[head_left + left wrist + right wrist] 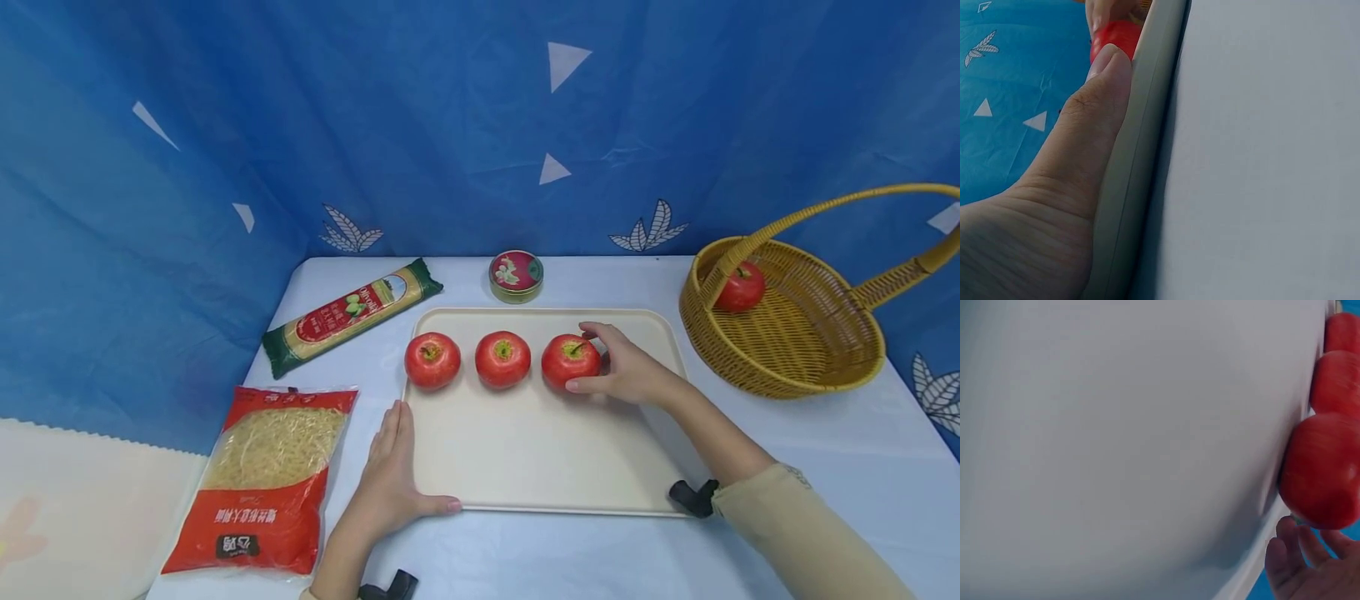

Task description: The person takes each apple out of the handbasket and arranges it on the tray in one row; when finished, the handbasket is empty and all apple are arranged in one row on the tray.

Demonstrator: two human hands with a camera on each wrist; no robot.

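Note:
Three red apples sit in a row along the far side of a cream rectangular tray (547, 467): a left apple (432, 361), a middle apple (502, 359) and a right apple (561, 367). My right hand (626, 367) has its thumb and index finger bent around the right apple, thumb at its near side. In the right wrist view, fingertips show right at the edge of this apple (1322, 469). My left hand (393, 475) rests at the tray's near left corner, fingers straight along the left side. Its thumb (1094, 119) lies along the near rim.
A yellow wicker basket (795, 385) holding a red apple (741, 287) stands at the right. A spaghetti pack (352, 315) and a bag of pasta (262, 483) lie at the left. Behind the tray sits a round tin (516, 276), before a blue curtain (465, 125).

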